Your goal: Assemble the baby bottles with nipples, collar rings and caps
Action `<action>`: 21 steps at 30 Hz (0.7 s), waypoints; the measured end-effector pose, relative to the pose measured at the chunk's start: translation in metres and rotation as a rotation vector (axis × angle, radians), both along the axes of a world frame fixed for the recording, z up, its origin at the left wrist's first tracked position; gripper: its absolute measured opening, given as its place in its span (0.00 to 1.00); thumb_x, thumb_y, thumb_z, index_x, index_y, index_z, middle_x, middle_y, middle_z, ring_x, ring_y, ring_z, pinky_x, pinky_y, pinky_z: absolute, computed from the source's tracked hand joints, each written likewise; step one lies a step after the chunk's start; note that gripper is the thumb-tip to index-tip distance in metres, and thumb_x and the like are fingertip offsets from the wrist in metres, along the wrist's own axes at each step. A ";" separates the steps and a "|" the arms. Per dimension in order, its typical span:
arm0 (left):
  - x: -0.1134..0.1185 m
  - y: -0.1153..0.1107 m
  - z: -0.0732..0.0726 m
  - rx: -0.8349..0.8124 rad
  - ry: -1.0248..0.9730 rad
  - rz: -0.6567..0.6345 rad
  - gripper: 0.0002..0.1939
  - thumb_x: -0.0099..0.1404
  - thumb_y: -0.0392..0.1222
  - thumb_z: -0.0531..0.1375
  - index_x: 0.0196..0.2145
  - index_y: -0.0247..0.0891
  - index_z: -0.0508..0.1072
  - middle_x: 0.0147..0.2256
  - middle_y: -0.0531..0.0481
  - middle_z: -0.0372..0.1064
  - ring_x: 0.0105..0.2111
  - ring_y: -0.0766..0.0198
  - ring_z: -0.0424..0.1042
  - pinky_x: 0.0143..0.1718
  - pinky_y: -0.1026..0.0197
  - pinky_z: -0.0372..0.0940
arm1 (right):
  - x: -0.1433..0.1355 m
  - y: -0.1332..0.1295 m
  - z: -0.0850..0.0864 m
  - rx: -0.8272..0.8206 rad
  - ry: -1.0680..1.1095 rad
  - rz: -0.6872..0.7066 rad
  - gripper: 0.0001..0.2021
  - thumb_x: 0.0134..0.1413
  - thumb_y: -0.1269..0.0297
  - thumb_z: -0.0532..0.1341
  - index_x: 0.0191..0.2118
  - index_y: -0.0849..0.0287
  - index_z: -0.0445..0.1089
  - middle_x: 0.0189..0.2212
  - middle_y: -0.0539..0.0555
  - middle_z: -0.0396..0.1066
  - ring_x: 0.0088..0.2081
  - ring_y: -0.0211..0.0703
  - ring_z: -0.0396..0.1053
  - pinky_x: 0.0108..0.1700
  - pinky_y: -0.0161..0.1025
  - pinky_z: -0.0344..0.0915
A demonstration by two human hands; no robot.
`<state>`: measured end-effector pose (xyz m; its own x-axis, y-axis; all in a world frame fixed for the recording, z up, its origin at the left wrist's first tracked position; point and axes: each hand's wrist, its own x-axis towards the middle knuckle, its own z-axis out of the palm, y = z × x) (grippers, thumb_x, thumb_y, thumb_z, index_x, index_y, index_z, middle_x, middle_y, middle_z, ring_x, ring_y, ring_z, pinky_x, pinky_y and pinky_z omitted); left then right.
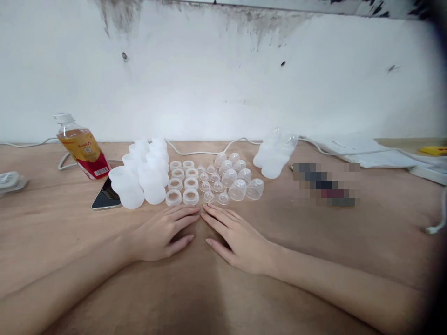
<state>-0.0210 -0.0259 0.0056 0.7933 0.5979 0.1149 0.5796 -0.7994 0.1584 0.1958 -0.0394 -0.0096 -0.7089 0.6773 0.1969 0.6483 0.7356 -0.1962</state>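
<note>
My left hand [167, 231] and my right hand [235, 237] lie flat on the wooden table [167, 298], fingertips nearly meeting, both empty. Just beyond my left hand are two columns of white screw rings [191, 196]. Clear bottle nipples [208, 197] stand in two columns beside them, close to my right fingertips. Farther right are clear dome caps [238, 190] in two columns. Frosted white baby bottle bodies [127, 188] stand grouped at the left, without tops. Several capped baby bottles [272, 165] stand together behind the dome caps to the right.
A drink bottle [85, 149] and a phone [104, 197] are left of the bottle bodies. White cables [195, 153] run along the wall. A blurred-out object [324, 184] lies right, with papers [359, 149] behind it. A white charger [10, 181] sits far left.
</note>
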 end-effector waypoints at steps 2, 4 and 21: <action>-0.001 0.000 -0.001 0.002 -0.011 -0.002 0.23 0.63 0.45 0.47 0.53 0.33 0.58 0.54 0.41 0.56 0.53 0.58 0.57 0.53 0.54 0.56 | 0.000 0.000 0.000 -0.001 -0.002 0.000 0.25 0.56 0.60 0.49 0.57 0.68 0.53 0.57 0.62 0.51 0.59 0.48 0.47 0.57 0.47 0.51; -0.001 0.001 -0.003 0.006 -0.026 -0.008 0.23 0.63 0.45 0.48 0.53 0.33 0.58 0.54 0.42 0.56 0.53 0.58 0.58 0.53 0.54 0.57 | 0.000 0.000 0.001 -0.001 -0.012 -0.002 0.25 0.56 0.60 0.48 0.57 0.68 0.53 0.58 0.61 0.50 0.59 0.48 0.47 0.57 0.47 0.51; 0.003 0.010 -0.011 0.373 -0.090 0.066 0.20 0.63 0.43 0.49 0.51 0.30 0.60 0.51 0.39 0.61 0.52 0.54 0.58 0.51 0.50 0.55 | -0.003 0.027 0.005 -0.032 0.245 -0.305 0.22 0.55 0.62 0.50 0.54 0.64 0.52 0.26 0.52 0.67 0.25 0.40 0.65 0.29 0.38 0.62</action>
